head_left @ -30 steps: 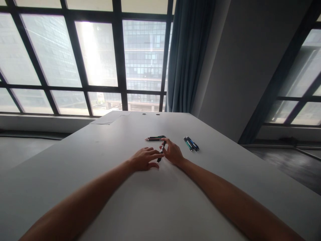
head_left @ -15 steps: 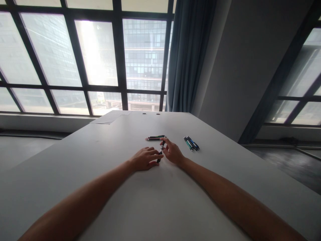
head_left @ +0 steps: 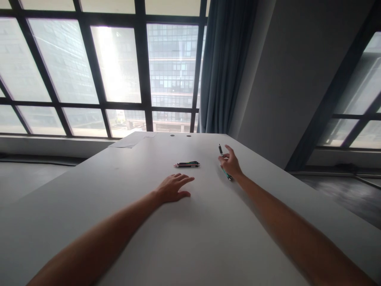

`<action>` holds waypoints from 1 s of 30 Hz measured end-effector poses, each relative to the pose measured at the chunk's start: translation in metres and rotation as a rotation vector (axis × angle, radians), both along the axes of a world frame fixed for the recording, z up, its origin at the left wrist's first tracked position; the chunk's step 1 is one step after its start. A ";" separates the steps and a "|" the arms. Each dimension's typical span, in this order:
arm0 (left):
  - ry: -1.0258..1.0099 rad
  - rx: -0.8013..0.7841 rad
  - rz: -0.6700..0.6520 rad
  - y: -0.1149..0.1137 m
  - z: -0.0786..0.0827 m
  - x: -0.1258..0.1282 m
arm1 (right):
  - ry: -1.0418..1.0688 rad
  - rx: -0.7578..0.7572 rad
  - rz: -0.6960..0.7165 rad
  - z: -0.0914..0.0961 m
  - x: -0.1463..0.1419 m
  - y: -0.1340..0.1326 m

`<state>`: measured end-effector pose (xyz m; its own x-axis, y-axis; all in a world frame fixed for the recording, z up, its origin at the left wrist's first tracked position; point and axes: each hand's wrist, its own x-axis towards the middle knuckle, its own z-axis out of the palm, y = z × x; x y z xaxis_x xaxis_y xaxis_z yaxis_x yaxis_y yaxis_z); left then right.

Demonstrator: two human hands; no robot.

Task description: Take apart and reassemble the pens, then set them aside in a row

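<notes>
Plainly, pen [head_left: 220, 149] in right hand [head_left: 231, 163].

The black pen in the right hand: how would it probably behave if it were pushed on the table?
The black pen would probably roll if pushed sideways, since its slim barrel looks round and the table looks flat and smooth. It is likely stiff, as it looks straight where it sticks out of the right hand. Being thin, it may be light.

2 hands [head_left: 174, 188] | at least 4 pens [head_left: 220, 149] | 1 table [head_left: 196, 230]
</notes>
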<state>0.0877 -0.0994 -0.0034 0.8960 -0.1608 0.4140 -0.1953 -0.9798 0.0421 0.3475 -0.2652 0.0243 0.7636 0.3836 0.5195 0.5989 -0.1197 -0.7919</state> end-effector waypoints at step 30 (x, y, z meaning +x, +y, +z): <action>-0.001 -0.062 0.045 0.004 -0.004 0.003 | -0.108 -0.603 -0.419 -0.039 0.084 -0.044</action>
<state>0.0903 -0.0957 -0.0075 0.9011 -0.0945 0.4233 -0.1515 -0.9831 0.1030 0.4317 -0.3090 -0.0152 0.8653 0.3136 0.3911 0.4782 -0.7504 -0.4562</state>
